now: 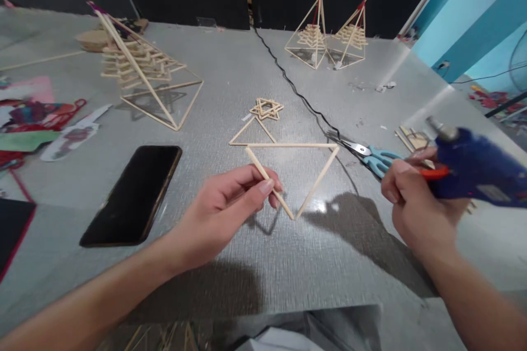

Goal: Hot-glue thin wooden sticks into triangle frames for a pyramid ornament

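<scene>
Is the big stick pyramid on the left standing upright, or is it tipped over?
Tipped. The big stick pyramid leans left, its apex low, while the two small pyramids behind stand straight.

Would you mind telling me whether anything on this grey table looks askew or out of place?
The tall stick pyramid at the far left leans over on one face, while the two small stick pyramids at the back stand upright. A black cable trails loose across the grey table.

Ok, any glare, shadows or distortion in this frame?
Head view: a glare patch on the table beside the stick triangle; dark shadows beneath the left hand and right hand; wide-angle bending at the edges; the glue gun looks slightly soft.
</scene>
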The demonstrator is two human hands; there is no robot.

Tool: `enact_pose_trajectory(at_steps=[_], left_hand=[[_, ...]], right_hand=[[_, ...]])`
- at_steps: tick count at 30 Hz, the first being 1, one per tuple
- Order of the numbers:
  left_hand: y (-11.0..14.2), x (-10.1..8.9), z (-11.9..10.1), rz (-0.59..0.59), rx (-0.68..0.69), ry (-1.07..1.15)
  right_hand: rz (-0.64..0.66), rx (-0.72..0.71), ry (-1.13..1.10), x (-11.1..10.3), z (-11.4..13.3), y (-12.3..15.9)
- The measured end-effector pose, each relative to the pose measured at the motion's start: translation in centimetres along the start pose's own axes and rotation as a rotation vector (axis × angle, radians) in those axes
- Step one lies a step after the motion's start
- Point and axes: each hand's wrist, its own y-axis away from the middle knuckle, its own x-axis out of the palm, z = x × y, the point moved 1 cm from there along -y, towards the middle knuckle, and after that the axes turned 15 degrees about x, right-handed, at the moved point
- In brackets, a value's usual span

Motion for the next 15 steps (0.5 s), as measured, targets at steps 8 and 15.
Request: enact_pose_trajectory(at_steps=[8,15], left_hand=[[0.1,-0.1,0.3,0.047,0.056,-0.033],[0.2,0.7,0.3,0.174,0.083,-0.06]], right_hand=[[0.054,0.607,-0.366,1.3,1.4,-0.9],[0.171,0.684,-0.373,1.1,0.5,-0.7]])
